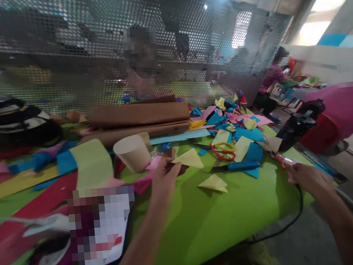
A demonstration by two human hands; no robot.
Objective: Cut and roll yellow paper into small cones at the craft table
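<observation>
My left hand (165, 179) pinches a folded pale yellow paper triangle (189, 159) by its left corner, above the green table (222, 227). A second yellow paper triangle (213, 183) lies on the table just below and to the right of it. At the table's right edge, my right hand (307, 178) is wrapped round a corded glue gun (285, 161), whose nozzle points left. Its black cord (300, 208) hangs beneath the hand. Between the hands lie a blue-handled cutting tool (243, 166) and scissors (223, 155) with red and yellow loops.
Brown paper rolls (138, 115) lie at the back beside a heap of coloured scraps (231, 119). A cream roll (131, 153), paper strips (92, 164) and a phone-like device (110, 229) are to the left. A perforated metal screen (96, 65) stands behind; people sit at the right.
</observation>
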